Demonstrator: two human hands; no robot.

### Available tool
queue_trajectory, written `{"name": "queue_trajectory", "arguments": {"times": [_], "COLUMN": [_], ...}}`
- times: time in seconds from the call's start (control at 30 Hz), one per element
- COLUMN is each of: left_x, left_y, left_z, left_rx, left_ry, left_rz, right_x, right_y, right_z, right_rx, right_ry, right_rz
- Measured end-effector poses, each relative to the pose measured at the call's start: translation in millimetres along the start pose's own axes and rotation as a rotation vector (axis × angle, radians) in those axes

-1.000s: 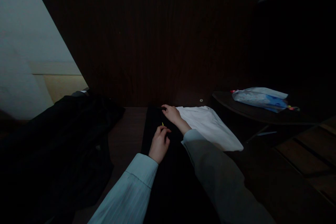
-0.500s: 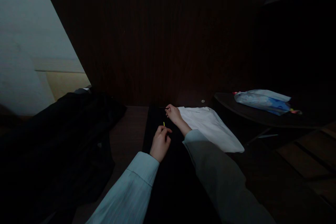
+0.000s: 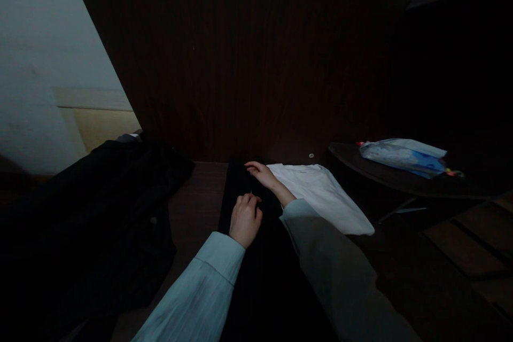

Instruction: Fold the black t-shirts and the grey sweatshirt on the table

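A long black cloth lies lengthwise on the dark wooden table in front of me. My left hand rests on it in a loose fist, fingers curled; whatever it pinches is hidden now. My right hand lies further along the cloth near its far end, fingers stretched out flat on the fabric. A folded white cloth lies just to the right of my right hand.
A heap of black clothing covers the table's left side. A dark wooden panel stands behind the table. At the right, a dark round side table carries a white and blue plastic bag.
The small yellow tip that showed above my left fist is no longer visible. My right hand has flattened and slid slightly along the black cloth.
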State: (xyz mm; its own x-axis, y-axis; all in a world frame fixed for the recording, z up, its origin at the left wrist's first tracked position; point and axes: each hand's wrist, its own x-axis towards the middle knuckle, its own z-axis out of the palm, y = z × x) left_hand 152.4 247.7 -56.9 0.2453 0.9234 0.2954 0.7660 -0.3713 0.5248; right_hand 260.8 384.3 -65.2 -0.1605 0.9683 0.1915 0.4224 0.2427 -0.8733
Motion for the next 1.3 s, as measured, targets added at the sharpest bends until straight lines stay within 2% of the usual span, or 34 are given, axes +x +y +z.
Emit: {"name": "queue_trajectory", "arguments": {"times": [0.17, 0.37, 0.67, 0.73, 0.87, 0.93, 1.0, 1.17, 1.23, 1.3], "left_x": [1, 0, -2, -3, -3, -3, -3, -2, -2, -2], "left_y": [-1, 0, 1, 1, 1, 1, 0, -1, -1, -1], "left_z": [1, 0, 4, 5, 5, 5, 6, 9, 8, 7], "left_rx": [-0.001, -0.001, 0.149, 0.185, 0.233, 0.246, 0.247, 0.226, 0.224, 0.223], "left_ry": [0.007, -0.003, -0.018, -0.054, -0.086, -0.09, -0.081, -0.039, -0.046, -0.059], "left_rz": [0.009, 0.011, 0.046, 0.043, 0.048, 0.051, 0.055, 0.066, 0.06, 0.051], "right_x": [0, -2, -13, -15, -17, -18, -20, -21, -20, -18], "right_y": [-2, -5, -12, -13, -17, -19, -22, -22, -20, -17], "right_z": [-3, -3, 2, -1, -12, -15, -13, -1, 2, 1], "right_rx": [-0.056, -0.166, -0.572, -0.554, -0.45, -0.422, -0.406, -0.391, -0.405, -0.433], "right_ry": [-0.092, -0.01, -0.052, 0.003, 0.263, 0.321, 0.257, -0.019, -0.068, -0.058], "right_rz": [0.002, -0.013, -0.145, -0.165, -0.209, -0.247, -0.279, -0.262, -0.25, -0.248]}}
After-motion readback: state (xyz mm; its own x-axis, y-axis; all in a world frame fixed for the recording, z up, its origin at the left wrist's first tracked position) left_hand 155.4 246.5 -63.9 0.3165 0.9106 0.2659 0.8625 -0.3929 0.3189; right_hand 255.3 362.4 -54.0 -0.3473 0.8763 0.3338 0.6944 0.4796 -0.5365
